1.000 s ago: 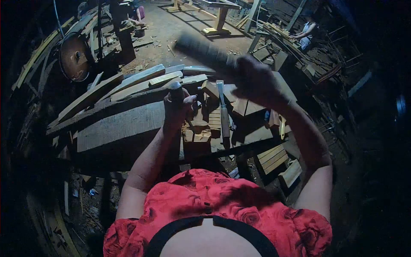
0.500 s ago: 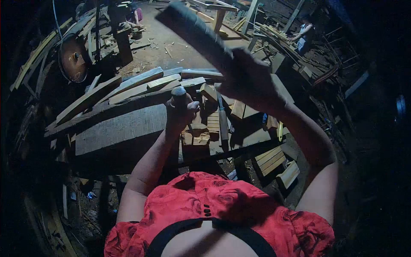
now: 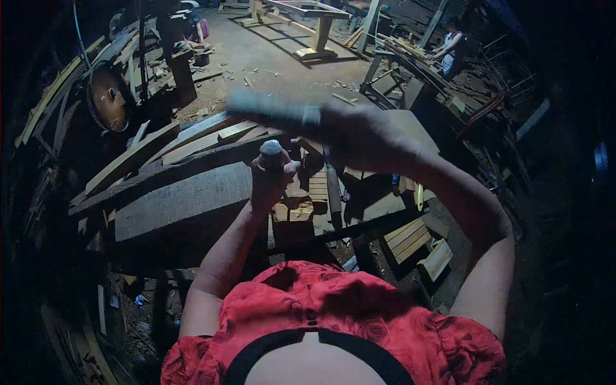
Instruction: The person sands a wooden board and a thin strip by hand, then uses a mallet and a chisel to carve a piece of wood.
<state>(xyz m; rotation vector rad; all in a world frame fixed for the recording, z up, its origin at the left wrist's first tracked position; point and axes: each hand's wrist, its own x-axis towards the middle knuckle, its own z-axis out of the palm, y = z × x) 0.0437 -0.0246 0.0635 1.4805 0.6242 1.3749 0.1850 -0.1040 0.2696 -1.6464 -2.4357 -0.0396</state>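
My left hand (image 3: 268, 183) is wrapped around an upright chisel (image 3: 271, 148), whose pale, rounded handle end pokes out above the fist. Below it sits a notched wood block (image 3: 294, 208); whether the blade touches it is hidden. In my right hand (image 3: 366, 138) is a thick wooden club (image 3: 273, 110), blurred by motion, held roughly level above and just beyond the chisel's handle end. A second chisel-like tool (image 3: 333, 189) with a long handle lies to the right of the block, beside a slatted wood piece (image 3: 318, 186).
A large sawn beam (image 3: 186, 199) lies left of my hands, with several curved wood pieces (image 3: 131, 157) behind. A round saw blade (image 3: 109, 97) stands at far left. Grooved blocks (image 3: 407, 240) lie lower right. Beyond are a wooden frame (image 3: 314, 48) and another person (image 3: 452, 51) at right.
The club has swung down from a raised, slanted position to nearly level, close above the chisel. My left hand keeps its grip. The view has tilted slightly upward.
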